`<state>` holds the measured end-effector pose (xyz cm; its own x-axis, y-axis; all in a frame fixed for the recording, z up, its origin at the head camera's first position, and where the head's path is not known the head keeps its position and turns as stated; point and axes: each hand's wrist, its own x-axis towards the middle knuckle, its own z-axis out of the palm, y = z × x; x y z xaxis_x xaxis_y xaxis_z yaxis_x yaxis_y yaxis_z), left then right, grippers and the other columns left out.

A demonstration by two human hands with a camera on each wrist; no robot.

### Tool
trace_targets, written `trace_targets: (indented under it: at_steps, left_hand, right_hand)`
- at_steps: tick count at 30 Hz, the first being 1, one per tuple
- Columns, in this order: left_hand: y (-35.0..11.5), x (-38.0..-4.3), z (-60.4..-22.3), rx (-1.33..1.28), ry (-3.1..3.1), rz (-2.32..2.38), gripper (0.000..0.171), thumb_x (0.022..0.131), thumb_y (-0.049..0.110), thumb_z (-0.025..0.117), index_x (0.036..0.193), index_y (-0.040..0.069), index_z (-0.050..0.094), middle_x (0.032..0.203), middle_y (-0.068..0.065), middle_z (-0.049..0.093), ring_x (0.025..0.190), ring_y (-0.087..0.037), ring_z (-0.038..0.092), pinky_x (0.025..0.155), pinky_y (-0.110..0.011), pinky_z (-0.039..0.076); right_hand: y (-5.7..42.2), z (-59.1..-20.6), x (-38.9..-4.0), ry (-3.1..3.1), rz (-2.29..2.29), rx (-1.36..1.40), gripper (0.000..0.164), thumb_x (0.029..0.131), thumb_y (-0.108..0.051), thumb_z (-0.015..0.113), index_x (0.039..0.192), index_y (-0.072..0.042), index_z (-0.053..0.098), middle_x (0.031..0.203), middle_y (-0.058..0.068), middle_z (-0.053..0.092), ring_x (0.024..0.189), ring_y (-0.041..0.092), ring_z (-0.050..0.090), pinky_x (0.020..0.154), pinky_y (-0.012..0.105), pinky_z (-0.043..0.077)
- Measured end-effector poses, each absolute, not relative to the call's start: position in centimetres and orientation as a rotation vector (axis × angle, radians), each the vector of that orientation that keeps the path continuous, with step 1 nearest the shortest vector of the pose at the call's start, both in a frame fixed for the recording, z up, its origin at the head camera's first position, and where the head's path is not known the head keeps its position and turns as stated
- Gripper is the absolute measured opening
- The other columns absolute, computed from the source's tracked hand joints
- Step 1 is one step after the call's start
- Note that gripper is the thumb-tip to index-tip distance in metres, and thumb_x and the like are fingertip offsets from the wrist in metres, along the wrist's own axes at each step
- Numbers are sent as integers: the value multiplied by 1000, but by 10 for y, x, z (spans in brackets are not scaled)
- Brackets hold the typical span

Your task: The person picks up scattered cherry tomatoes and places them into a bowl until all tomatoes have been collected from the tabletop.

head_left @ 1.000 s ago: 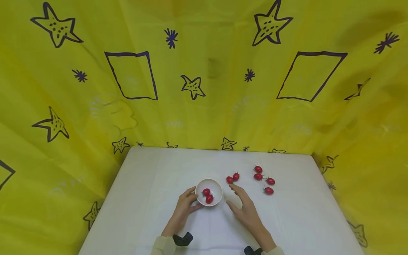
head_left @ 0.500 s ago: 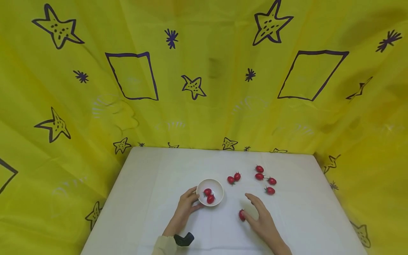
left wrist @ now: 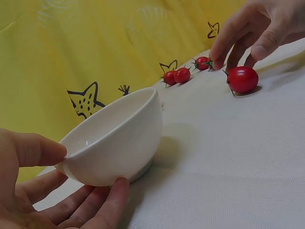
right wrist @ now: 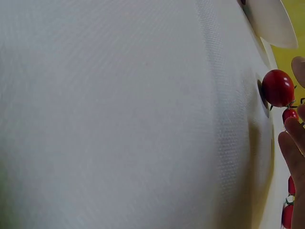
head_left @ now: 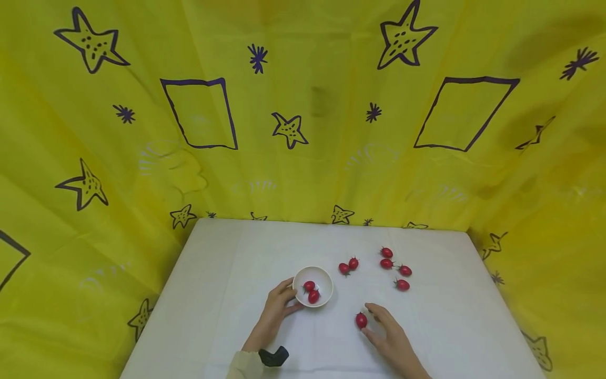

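Observation:
In the head view my left hand [head_left: 273,315] holds a small white bowl [head_left: 299,300] by its left side. Its thumb is at the rim and its fingers lie against the outer wall in the left wrist view. Two red cherry tomatoes [head_left: 313,297] lie inside the bowl. On the cloth to the right of the bowl rests a single cherry tomato [head_left: 361,320] with a green stem. My right hand [head_left: 392,339] is just beside that tomato, thumb and fingers spread around its right side. The right wrist view shows the same tomato [right wrist: 278,88] apart from the fingers.
Farther back lie a pair of cherry tomatoes [head_left: 344,269] and, to their right, several more [head_left: 402,285]. A white cloth covers the table [head_left: 246,252]. A yellow curtain [head_left: 312,173] with drawn stars surrounds its back and sides.
My right hand has drawn back from near the far pair toward the front right, around a single tomato that now shows on the cloth. The left hand and bowl have stayed in place.

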<state>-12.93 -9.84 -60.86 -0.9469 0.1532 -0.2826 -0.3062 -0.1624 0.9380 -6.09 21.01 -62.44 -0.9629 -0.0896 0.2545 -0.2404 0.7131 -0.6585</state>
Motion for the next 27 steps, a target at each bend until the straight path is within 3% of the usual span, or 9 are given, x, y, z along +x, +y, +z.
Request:
trace_targets:
  at_steps: [8,14,27]
  left_hand:
    - [-98,-130,-605,-164,1800,2184,57,106,18,55,156,-4,40,159,-34,41,137,-42,57,105,-48,62]
    - [-99,-129,-609,-191,1809,2167,55,105,16,56,155,-2,44,158,-33,43,134,-39,59,104,-48,62]
    - [-98,-128,-607,-202,1811,2163,54,106,19,56,154,-1,44,159,-31,43,136,-38,58,105,-47,62]
  right_hand:
    - [208,-628,-61,-2830,1088,222,57,82,-5,86,134,-17,68,134,-10,67,127,19,65,112,35,58]
    - [207,-630,-60,-2881,1073,226,57,83,-7,85,135,-20,67,136,-13,66,131,22,62,115,44,55]
    - [202,-635,-58,-2746,883,424,60,78,-5,89,132,-21,69,135,-7,68,125,20,65,105,37,61]
